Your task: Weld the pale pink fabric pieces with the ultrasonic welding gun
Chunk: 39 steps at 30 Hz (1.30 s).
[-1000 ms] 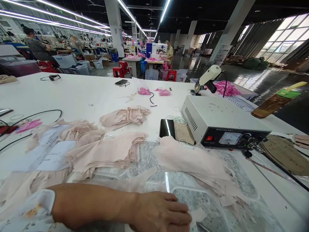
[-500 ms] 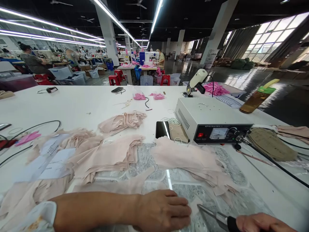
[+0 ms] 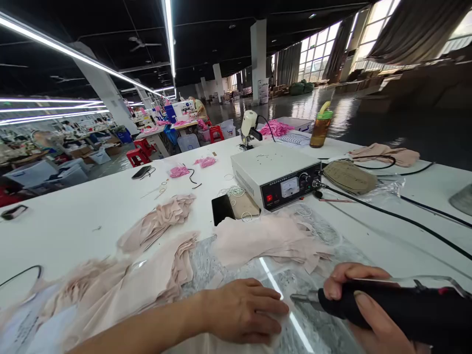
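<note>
My left hand (image 3: 249, 310) lies palm down with fingers stretched, pressing beige fabric (image 3: 210, 343) onto a clear-topped, grey-patterned work surface (image 3: 313, 319). My right hand (image 3: 376, 307) is wrapped round the black handle of a handheld ultrasonic cutter (image 3: 387, 302). Its metal tip points left, a short gap from my left fingertips; whether it touches the surface I cannot tell. Just beyond both hands rests a stack of thin beige fabric pieces (image 3: 261, 238). More beige pieces (image 3: 147, 275) are piled to the left of my left hand, partly behind my forearm.
A control box (image 3: 276, 172) with a dial and lit red switch stands behind the stack, its black cable (image 3: 398, 216) running right. Near it are a phone (image 3: 222, 210), an olive cloth bundle (image 3: 350, 177) and a bottle (image 3: 320, 130). Another fabric pile (image 3: 158, 221) lies left.
The view has swung to the right. More of my right hand and the cutter now shows, with the handle lying flatter. My left hand stays flat on the fabric.
</note>
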{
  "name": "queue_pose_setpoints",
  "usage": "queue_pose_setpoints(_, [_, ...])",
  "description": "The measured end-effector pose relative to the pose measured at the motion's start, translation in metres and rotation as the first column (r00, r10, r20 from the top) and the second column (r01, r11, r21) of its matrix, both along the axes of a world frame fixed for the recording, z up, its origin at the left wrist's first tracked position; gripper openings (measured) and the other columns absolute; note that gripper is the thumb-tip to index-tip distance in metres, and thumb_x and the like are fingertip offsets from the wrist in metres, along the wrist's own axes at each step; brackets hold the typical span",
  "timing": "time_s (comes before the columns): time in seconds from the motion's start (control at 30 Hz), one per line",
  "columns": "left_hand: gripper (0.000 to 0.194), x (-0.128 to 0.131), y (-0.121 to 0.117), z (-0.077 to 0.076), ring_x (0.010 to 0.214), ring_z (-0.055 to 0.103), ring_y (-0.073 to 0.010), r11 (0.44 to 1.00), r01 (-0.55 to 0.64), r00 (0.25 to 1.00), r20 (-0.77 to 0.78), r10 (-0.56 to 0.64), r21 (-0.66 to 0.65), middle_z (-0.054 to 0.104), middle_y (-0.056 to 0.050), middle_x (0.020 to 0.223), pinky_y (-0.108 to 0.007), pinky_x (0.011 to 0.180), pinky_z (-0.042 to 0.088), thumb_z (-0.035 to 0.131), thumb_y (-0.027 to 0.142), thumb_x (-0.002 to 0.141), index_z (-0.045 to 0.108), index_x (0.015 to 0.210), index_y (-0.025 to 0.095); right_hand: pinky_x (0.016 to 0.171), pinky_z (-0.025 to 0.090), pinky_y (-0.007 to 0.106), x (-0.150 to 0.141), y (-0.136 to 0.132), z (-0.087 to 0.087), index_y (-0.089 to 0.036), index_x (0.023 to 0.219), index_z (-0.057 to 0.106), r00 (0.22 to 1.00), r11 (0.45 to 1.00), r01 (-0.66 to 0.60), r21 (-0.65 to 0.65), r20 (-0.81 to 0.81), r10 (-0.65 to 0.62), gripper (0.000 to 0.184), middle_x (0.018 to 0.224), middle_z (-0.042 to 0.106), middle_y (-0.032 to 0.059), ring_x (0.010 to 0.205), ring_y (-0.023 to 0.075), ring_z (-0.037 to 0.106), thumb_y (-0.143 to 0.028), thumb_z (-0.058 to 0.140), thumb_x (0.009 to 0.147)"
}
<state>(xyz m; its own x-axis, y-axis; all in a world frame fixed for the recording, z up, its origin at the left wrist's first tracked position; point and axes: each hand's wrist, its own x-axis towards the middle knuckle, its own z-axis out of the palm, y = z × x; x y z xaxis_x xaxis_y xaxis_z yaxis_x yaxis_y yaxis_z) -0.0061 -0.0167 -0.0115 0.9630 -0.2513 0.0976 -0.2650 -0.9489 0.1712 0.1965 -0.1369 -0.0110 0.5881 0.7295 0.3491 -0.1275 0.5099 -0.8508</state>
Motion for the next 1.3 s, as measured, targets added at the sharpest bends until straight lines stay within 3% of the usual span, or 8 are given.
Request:
queue_pose_setpoints(0.23, [0.028,0.001,0.011,-0.008,0.124,0.046,-0.0134,0.995,0.095,0.995,0.009,-0.096,0.035,0.057,0.002,0.127,-0.024,0.103,0.035,0.039,0.035,0.098,0.063,0.094,0.02,0.061,0.051,0.031,0.004,0.002,-0.004,-0.025,0.085,0.052,0.986,0.999,-0.023,-0.036,0.164,0.029,0.006,0.072,0.056,0.0,0.06,0.0157,0.056,-0.029,0.056,0.084])
queue_pose_setpoints(0.4, [0.022,0.003,0.015,-0.011,0.119,0.05,-0.0142,0.99,0.141,0.989,0.051,-0.142,0.02,0.064,0.0,0.112,-0.025,0.099,0.039,0.046,0.034,0.095,0.061,0.088,0.019,0.055,0.051,0.031,-0.002,0.005,0.001,-0.025,0.084,0.053,0.991,1.0,0.001,-0.01,0.131,0.001,0.006,0.073,0.055,0.0,0.056,0.0156,0.056,-0.029,0.058,0.083])
queue_pose_setpoints(0.57, [0.019,0.002,0.017,-0.013,0.119,0.05,-0.015,0.982,0.187,0.98,0.075,-0.187,0.004,0.065,-0.001,0.106,-0.026,0.099,0.04,0.048,0.03,0.094,0.062,0.087,0.019,0.058,0.051,0.033,-0.002,0.003,0.003,-0.024,0.082,0.054,0.992,0.999,0.013,-0.048,0.122,-0.007,0.008,0.072,0.056,0.0005,0.058,0.0171,0.056,-0.03,0.06,0.081])
queue_pose_setpoints(0.8, [0.027,0.001,0.018,-0.015,0.127,0.045,-0.0161,0.977,0.213,0.972,0.096,-0.214,0.019,0.061,-0.002,0.119,-0.027,0.107,0.036,0.042,0.027,0.097,0.066,0.086,0.019,0.058,0.051,0.032,-0.004,0.003,0.001,-0.026,0.086,0.053,0.993,0.999,0.022,-0.044,0.114,-0.017,0.006,0.074,0.054,-0.0001,0.059,0.0162,0.056,-0.032,0.056,0.084])
queue_pose_setpoints(1.07, [0.029,0.0,0.021,-0.024,0.127,0.044,-0.016,0.976,0.217,0.971,0.102,-0.216,-0.005,0.059,-0.005,0.124,-0.027,0.109,0.033,0.042,0.027,0.096,0.067,0.085,0.018,0.06,0.05,0.033,-0.003,0.0,-0.006,-0.026,0.089,0.052,0.991,0.999,0.009,-0.041,0.131,-0.003,0.007,0.077,0.054,-0.0006,0.06,0.0152,0.056,-0.032,0.055,0.085])
queue_pose_setpoints(1.3, [0.028,0.0,0.02,-0.021,0.124,0.048,-0.016,0.977,0.211,0.975,0.074,-0.209,-0.02,0.059,-0.005,0.123,-0.025,0.108,0.034,0.043,0.023,0.095,0.068,0.083,0.018,0.063,0.051,0.032,-0.005,0.003,-0.001,-0.026,0.087,0.054,0.992,0.998,0.045,-0.054,0.122,-0.038,0.008,0.071,0.056,-0.0001,0.06,0.0158,0.056,-0.031,0.057,0.082])
